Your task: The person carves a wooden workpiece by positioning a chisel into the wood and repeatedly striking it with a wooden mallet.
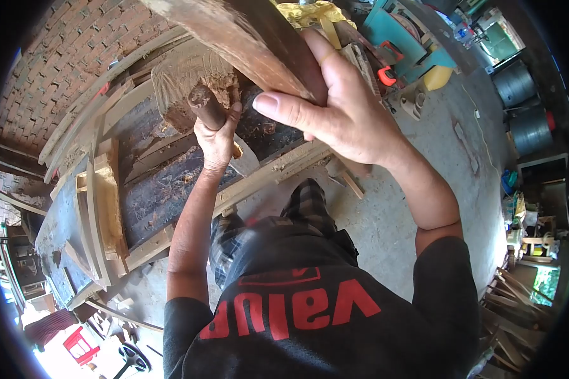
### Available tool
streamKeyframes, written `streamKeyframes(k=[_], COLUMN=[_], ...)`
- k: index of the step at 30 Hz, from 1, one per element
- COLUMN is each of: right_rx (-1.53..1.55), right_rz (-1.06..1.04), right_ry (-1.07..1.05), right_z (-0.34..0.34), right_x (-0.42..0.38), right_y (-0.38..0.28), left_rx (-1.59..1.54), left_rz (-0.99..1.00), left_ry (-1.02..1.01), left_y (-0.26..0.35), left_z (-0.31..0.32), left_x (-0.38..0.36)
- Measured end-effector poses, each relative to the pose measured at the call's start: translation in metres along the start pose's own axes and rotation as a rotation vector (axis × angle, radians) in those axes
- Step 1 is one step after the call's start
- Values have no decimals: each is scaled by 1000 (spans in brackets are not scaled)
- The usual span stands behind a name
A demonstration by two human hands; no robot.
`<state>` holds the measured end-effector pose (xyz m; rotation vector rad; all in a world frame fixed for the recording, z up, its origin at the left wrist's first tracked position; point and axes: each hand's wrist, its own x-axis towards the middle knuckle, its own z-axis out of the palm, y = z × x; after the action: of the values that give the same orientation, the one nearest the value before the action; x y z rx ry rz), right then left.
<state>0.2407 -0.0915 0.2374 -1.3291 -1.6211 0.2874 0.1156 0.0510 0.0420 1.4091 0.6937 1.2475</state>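
A: What's hard to make out?
B: The far end of the big wooden piece (253, 47): the top edge cuts it off. Most of the right hand's (360, 123) fingers are hidden behind it
A: And the left hand (215, 148)?
B: Closed round a dark, round wooden shaft (207, 108). A pale, flat blade-like part (245, 162) shows below; I can't tell if the 2 join under the palm
A: How does the big piece look?
B: Thick and brown, with a paler, rough, streaky face, a darker smooth side and a worn edge between the 2
A: Where is it?
B: Up close, above the counter (164, 205), slanting to the upper left. The right hand holds its near end, 1 thumb by the edge. Beyond the left hand sits a rough, pale-brown wood block (186, 72), partly covered
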Motion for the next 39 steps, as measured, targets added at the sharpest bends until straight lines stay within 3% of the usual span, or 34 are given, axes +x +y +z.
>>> streamKeyframes(k=[2, 3, 4, 6, 7, 8, 10, 12, 13, 14, 16, 18, 19, 22, 24, 25, 26, 29, 31, 33, 35, 39], right_rx=[-97, -136, -5, -117, -143, -170, -149, -53, -218, -320, -248, -137, -268, 55, -6, -310, -234, -51, -5, 90, 230, 229], right_rz=[-5, 365, 600, 542, 397, 250, 267, 97, 217, 190, 447, 485, 323, 187, 136, 202, 320, 502, 648, 626, 587, 597], right_ry=[-104, -410, -523, -490, -428, -367, -329, -144, -193, -266, -372, -392, -279, -63, -62, -131, -300, -287, -268, -227, -145, -127], right_z=[7, -2, -6, -15, -18, -20, -19, -13, -9, -4, -12, -25, -27, -21, -12, -5, -6, -9, -10, -8, -9, -13], right_x=[-9, -13, -13, -11, -11, -7, -5, -7, -13, -17, -25, -21, -24, -19, -26, -38, -41, -48, -55, -61, -62, -67], right_y=[20, 18, 21, 17, 15, 8, -10, -13, -7, 9, 14, 6, 0, -25, -8, 11, 18, 26, 25, 20, 9, 14], left_rx=[-10, 20, 21, 128, 100, 99, 9, 28, -35, -100, -51, 30, 30, 17, -8, -38, -74, 92, -99, -179, -152, -71], left_rz=[53, 105, 108, -61, -94, -102, -7, -23, 7, 38, 9, -14, -22, -27, -28, -10, 15, -94, -135, -198, -106, -64], left_ry=[-20, 54, 54, -47, -65, -62, -85, -124, -146, -164, -173, -175, -174, -199, -203, -193, -214, -171, -39, 100, 206, 72], left_y=[6, 12, 13, 8, -1, -3, -2, 6, 9, 12, 16, 15, 13, 7, 7, 13, 12, 15, 7, -3, -3, 15], left_z=[1, 7, 2, -10, -12, -9, -2, 7, 12, 14, 15, 15, 14, 13, 13, 13, 11, -9, -21, -30, -34, -20], left_x=[0, -1, -1, 2, 3, 2, -1, -4, -5, -5, -8, -8, -10, -9, -9, -10, -7, 12, 36, 43, 40, 4])
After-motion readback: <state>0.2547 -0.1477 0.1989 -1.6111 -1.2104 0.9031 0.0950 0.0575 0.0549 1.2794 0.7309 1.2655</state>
